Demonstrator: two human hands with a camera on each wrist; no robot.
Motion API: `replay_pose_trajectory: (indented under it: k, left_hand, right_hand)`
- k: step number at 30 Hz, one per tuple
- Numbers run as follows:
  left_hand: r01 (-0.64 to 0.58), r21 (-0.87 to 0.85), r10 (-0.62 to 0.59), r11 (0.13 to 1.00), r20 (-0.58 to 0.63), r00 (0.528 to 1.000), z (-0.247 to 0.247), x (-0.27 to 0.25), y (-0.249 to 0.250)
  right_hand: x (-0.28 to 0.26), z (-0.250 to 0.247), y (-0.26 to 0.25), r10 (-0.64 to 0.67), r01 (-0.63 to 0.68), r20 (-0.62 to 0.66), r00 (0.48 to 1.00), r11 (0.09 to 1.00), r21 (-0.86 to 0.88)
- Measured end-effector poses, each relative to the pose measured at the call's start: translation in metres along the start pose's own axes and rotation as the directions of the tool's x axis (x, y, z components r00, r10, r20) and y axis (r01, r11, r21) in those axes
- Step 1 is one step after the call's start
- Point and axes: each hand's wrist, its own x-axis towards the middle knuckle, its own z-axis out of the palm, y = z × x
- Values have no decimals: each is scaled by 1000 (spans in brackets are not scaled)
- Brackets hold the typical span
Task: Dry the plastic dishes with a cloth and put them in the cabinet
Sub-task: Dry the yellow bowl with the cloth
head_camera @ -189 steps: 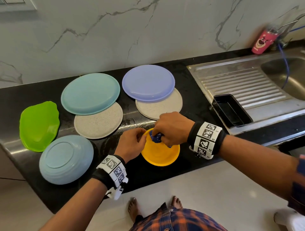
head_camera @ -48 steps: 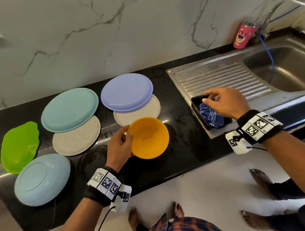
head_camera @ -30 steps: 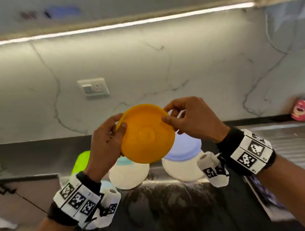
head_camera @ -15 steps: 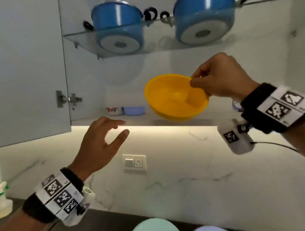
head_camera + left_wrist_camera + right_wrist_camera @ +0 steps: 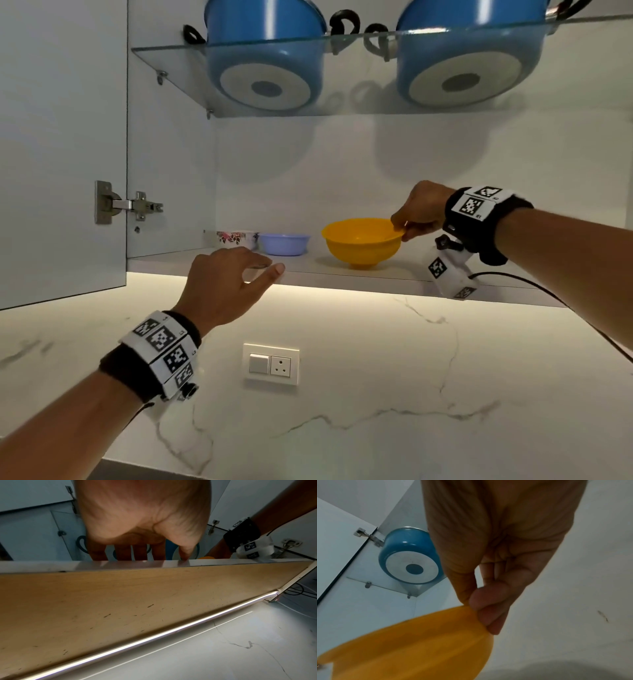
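Observation:
The yellow plastic bowl (image 5: 361, 243) stands upright on the bottom shelf (image 5: 308, 269) of the open wall cabinet. My right hand (image 5: 416, 219) pinches its right rim between thumb and fingers; the right wrist view shows the same pinch on the yellow bowl (image 5: 412, 639). My left hand (image 5: 229, 284) hovers at the shelf's front edge with relaxed, spread fingers and holds nothing. In the left wrist view the left hand (image 5: 142, 520) has its fingertips (image 5: 123, 553) over the shelf's front edge (image 5: 120, 563). The cloth is out of view.
A lilac bowl (image 5: 283, 244) and a floral bowl (image 5: 236, 238) stand at the shelf's left. Two blue pots (image 5: 265, 54) sit on the glass shelf (image 5: 342, 37) above. The cabinet door (image 5: 61, 147) hangs open at left. A wall socket (image 5: 270, 365) is below.
My right hand has carried the yellow bowl from mid-air down onto the cabinet's bottom shelf. My left hand has risen to the shelf's front edge.

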Motion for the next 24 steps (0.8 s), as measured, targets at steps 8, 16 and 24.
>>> replay_pose_trajectory:
  k: [8, 16, 24]
  left_hand:
    - [26, 1, -26, 1000, 66, 997, 14, 16, -3]
    - [-61, 37, 61, 997, 17, 998, 19, 15, -7]
    - [-140, 26, 141, 990, -29, 990, 22, 14, -15]
  right_hand:
    - [-14, -15, -16, -44, 57, 88, 995, 988, -144]
    - [-33, -16, -41, -315, 499, 439, 841, 767, -404]
    - [22, 26, -64, -293, 475, 382, 877, 654, -589]
